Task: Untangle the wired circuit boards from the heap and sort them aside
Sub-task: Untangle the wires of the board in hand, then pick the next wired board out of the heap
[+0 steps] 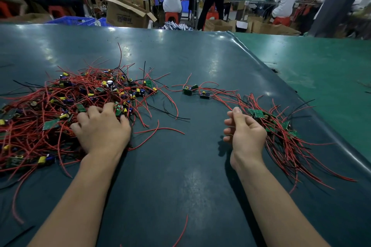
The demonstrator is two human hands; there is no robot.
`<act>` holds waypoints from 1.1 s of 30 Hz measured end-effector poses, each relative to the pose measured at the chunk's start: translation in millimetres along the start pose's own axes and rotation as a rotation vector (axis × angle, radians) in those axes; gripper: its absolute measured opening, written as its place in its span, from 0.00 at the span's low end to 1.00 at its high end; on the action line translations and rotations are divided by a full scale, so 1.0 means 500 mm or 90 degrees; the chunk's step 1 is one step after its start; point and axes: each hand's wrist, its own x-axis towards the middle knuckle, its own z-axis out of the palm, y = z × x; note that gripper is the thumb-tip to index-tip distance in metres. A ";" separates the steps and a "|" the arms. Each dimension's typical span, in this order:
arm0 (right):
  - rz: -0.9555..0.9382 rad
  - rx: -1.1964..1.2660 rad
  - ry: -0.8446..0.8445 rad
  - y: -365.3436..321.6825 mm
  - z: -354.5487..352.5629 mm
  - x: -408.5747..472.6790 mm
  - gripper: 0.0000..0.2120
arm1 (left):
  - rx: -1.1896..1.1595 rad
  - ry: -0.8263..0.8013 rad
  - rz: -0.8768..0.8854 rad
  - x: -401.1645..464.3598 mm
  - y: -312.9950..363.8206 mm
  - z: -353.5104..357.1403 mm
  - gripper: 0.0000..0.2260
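I am pressing my left hand (100,128), fingers spread, into the heap (66,104) lying leftward; my right hand (244,132) is hovering loosely curled, holding nothing, beside the sorted pile (281,132).

The left hand (101,130) lies palm down, fingers spread toward eleven o'clock; the right hand (246,132) curls loosely, thumb at twelve.
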 end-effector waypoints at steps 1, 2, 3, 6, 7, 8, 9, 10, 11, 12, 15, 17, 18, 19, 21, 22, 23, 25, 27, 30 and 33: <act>-0.012 -0.023 -0.016 0.002 0.002 -0.004 0.12 | 0.016 -0.011 0.001 0.002 -0.003 0.003 0.18; -0.023 -0.043 -0.032 0.004 0.004 -0.007 0.13 | 0.014 -0.004 0.007 0.003 -0.003 0.006 0.17; -0.034 -0.062 -0.047 0.006 0.006 -0.010 0.13 | 0.001 0.015 0.011 0.004 -0.003 0.009 0.15; -0.059 -0.105 -0.076 0.010 0.008 -0.011 0.14 | -0.036 0.051 -0.003 0.010 -0.003 0.015 0.12; -0.064 -0.111 -0.082 0.011 0.008 -0.011 0.14 | -0.044 0.054 -0.009 0.011 -0.003 0.016 0.12; -0.068 -0.118 -0.088 0.013 0.008 -0.010 0.14 | -0.049 0.055 -0.012 0.012 -0.003 0.017 0.12; -0.070 -0.124 -0.092 0.014 0.008 -0.011 0.14 | -0.055 0.059 -0.014 0.012 -0.002 0.017 0.11; -0.072 -0.131 -0.096 0.015 0.007 -0.011 0.14 | -0.068 0.067 -0.014 0.012 -0.002 0.017 0.09; -0.074 -0.135 -0.098 0.016 0.007 -0.012 0.14 | -0.089 0.081 -0.016 0.013 -0.002 0.016 0.07; -0.077 -0.140 -0.101 0.017 0.007 -0.012 0.14 | -0.114 0.101 -0.018 0.013 -0.002 0.014 0.07; -0.089 -0.167 -0.115 0.018 0.007 -0.014 0.14 | -0.169 0.181 -0.003 0.011 -0.004 0.003 0.13; -0.098 -0.194 -0.122 0.019 0.008 -0.015 0.14 | -0.182 0.224 0.029 0.005 0.000 -0.004 0.18; -0.101 -0.201 -0.124 0.019 0.007 -0.016 0.14 | -0.179 0.242 0.047 0.001 0.003 -0.006 0.19; -0.104 -0.205 -0.124 0.019 0.007 -0.016 0.14 | -0.169 0.263 0.070 -0.004 0.008 -0.008 0.18; -0.109 -0.209 -0.126 0.017 0.006 -0.018 0.14 | -0.158 0.302 0.128 -0.014 0.019 -0.010 0.14; -0.108 -0.202 -0.133 0.014 0.006 -0.019 0.14 | -0.164 0.313 0.158 -0.020 0.026 -0.009 0.12; -0.097 -0.182 -0.149 0.011 0.006 -0.020 0.14 | -0.176 0.319 0.187 -0.025 0.032 -0.008 0.11; -0.029 -0.112 -0.220 0.002 0.007 -0.024 0.13 | -0.201 0.333 0.246 -0.036 0.046 -0.006 0.11; 0.070 -0.050 -0.329 -0.006 0.011 -0.030 0.12 | -0.233 0.356 0.321 -0.047 0.060 -0.004 0.12; 0.158 -0.018 -0.472 0.000 0.020 -0.046 0.19 | -0.288 0.349 0.504 -0.077 0.092 -0.005 0.11; 0.145 0.021 -0.521 0.006 0.022 -0.049 0.15 | -0.349 0.278 0.633 -0.105 0.122 -0.001 0.10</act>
